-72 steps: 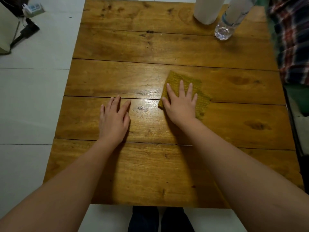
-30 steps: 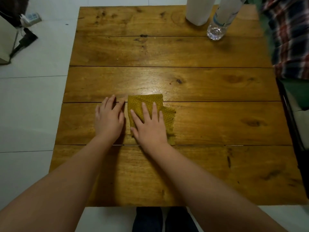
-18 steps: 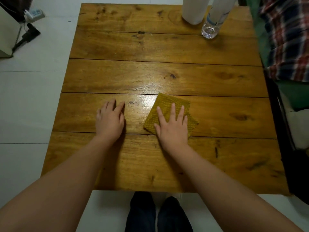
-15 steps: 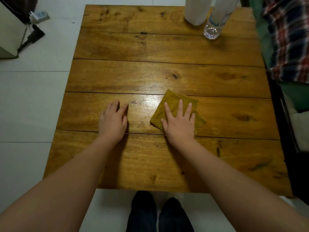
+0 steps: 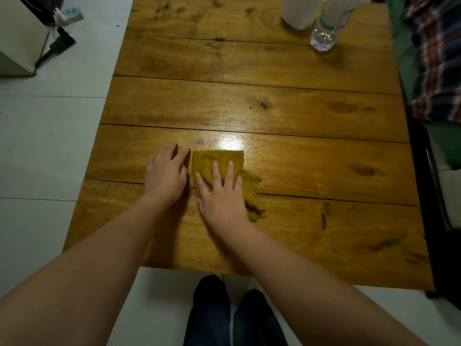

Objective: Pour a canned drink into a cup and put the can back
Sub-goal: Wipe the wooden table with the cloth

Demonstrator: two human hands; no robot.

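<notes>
The right hand point(image 5: 222, 196) lies flat with straight, spread fingers pressing a mustard-yellow cloth point(image 5: 224, 161) onto the wooden plank table point(image 5: 311, 171). The left hand point(image 5: 167, 176) rests palm-down just beside the cloth, fingers relaxed, holding nothing. At the table's far edge stand a white cup point(image 5: 299, 11) and, beside it, a clear plastic bottle point(image 5: 329, 28); no can shows

You have bare table point(image 5: 287, 116) ahead; only the white cylinder point(image 5: 298, 11) and clear bottle point(image 5: 324, 33) stand at its far edge.
</notes>
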